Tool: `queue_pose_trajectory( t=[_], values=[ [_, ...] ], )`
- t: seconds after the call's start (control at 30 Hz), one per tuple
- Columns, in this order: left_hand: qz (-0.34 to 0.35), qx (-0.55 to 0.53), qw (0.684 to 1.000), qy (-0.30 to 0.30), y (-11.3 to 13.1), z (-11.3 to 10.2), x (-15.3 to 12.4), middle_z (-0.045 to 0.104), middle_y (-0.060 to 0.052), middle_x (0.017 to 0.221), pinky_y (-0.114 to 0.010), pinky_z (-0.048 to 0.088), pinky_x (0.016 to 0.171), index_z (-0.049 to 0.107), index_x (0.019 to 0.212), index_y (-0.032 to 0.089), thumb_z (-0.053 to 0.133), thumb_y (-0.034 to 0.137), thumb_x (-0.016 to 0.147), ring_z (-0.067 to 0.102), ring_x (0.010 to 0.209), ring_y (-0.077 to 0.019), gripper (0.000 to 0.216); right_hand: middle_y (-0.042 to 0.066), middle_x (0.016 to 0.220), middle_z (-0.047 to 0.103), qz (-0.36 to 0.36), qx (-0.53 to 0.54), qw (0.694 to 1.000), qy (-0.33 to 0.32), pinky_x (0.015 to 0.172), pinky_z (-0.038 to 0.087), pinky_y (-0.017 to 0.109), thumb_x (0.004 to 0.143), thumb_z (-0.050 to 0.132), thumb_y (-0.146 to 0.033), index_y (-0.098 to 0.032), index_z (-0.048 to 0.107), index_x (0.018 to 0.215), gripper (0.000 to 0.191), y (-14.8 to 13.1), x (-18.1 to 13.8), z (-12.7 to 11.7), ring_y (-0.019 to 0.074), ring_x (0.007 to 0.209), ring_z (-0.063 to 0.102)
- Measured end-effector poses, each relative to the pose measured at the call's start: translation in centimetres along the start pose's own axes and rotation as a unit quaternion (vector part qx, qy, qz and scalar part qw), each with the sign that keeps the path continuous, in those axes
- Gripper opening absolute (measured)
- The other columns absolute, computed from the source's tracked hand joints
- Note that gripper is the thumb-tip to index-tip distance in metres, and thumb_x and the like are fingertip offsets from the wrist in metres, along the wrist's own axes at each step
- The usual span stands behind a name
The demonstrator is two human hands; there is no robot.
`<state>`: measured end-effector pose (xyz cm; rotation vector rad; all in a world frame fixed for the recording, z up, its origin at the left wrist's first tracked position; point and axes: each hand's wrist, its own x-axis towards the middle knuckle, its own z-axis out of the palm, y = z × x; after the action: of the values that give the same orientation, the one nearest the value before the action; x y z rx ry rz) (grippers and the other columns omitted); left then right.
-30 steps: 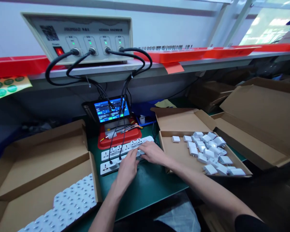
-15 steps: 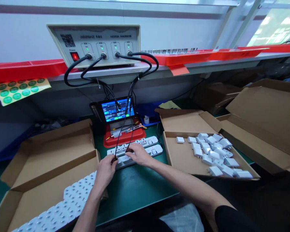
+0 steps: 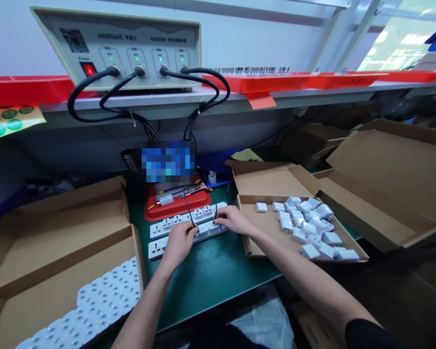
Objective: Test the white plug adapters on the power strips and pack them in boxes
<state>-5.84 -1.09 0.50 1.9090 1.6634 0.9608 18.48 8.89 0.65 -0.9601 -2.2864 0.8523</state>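
Observation:
Two white power strips (image 3: 158,231) lie one behind the other, with white chargers standing in some of their sockets. Over the middle of the front strip (image 3: 156,249), my left hand (image 3: 179,242) pinches the end of a thin black cable (image 3: 189,206). Further right, near that strip's end, my right hand (image 3: 236,221) holds a second thin black cable (image 3: 215,209) between thumb and fingers. My fingers hide both cable tips, so whether they sit in chargers cannot be seen.
Behind the strips, a red tray (image 3: 156,212) carries a cutter and a small screen (image 3: 169,162). An open carton (image 3: 254,237) with white chargers (image 3: 314,228) stands right; another carton (image 3: 94,271) of white chargers (image 3: 109,295) is left. A test box (image 3: 131,48) sits on the shelf.
Both hands have moved right along the front strip with the cables, uncovering its left sockets. The view has shifted slightly, and the screen now appears pixelated.

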Motion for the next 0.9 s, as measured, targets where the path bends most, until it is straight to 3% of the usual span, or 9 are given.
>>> queue_pose_trajectory(
  t=[0.13, 0.63, 0.77, 0.9],
  values=[
    [-0.009, 0.027, 0.999, -0.013, 0.8, 1.4, 1.5, 0.074, -0.004, 0.083, -0.03, 0.042, 0.076, 0.071, 0.079, 0.02, 0.058, 0.026, 0.095, 0.066, 0.08, -0.02, 0.022, -0.001, 0.075, 0.071, -0.002, -0.018, 1.0, 0.013, 0.067, 0.035, 0.024, 0.089, 0.076, -0.017, -0.017, 0.071, 0.078, 0.012, 0.3, 0.0, 0.7, 0.0145, 0.071, 0.059],
    [0.008, 0.107, 0.993, -0.044, 0.9, 1.8, 2.2, 0.072, -0.006, 0.087, -0.031, 0.04, 0.077, 0.07, 0.084, 0.02, 0.058, 0.02, 0.097, 0.065, 0.083, -0.0209, 0.017, 0.003, 0.084, 0.068, -0.043, -0.145, 0.988, 0.022, 0.073, 0.035, 0.026, 0.096, 0.068, -0.015, -0.018, 0.065, 0.081, 0.015, 0.1, -1.2, 1.9, 0.0176, 0.081, 0.058],
    [0.017, 0.148, 0.988, -0.043, 1.2, 2.6, 1.9, 0.07, -0.008, 0.091, -0.033, 0.042, 0.08, 0.071, 0.088, 0.019, 0.058, 0.02, 0.097, 0.064, 0.088, -0.0233, 0.016, 0.004, 0.085, 0.068, -0.042, -0.166, 0.985, 0.021, 0.072, 0.036, 0.028, 0.1, 0.068, -0.027, -0.019, 0.065, 0.082, 0.02, -1.0, -1.4, 0.6, 0.0185, 0.08, 0.059],
    [0.046, 0.162, 0.985, -0.039, 1.0, 1.7, 1.0, 0.069, -0.01, 0.097, -0.036, 0.045, 0.087, 0.074, 0.098, 0.02, 0.06, 0.024, 0.098, 0.064, 0.095, -0.0256, 0.015, 0.008, 0.089, 0.07, -0.057, -0.198, 0.975, 0.082, 0.077, 0.041, 0.03, 0.106, 0.057, -0.035, -0.018, 0.067, 0.092, 0.025, -3.8, -1.2, -0.2, 0.021, 0.085, 0.061]
  ],
)
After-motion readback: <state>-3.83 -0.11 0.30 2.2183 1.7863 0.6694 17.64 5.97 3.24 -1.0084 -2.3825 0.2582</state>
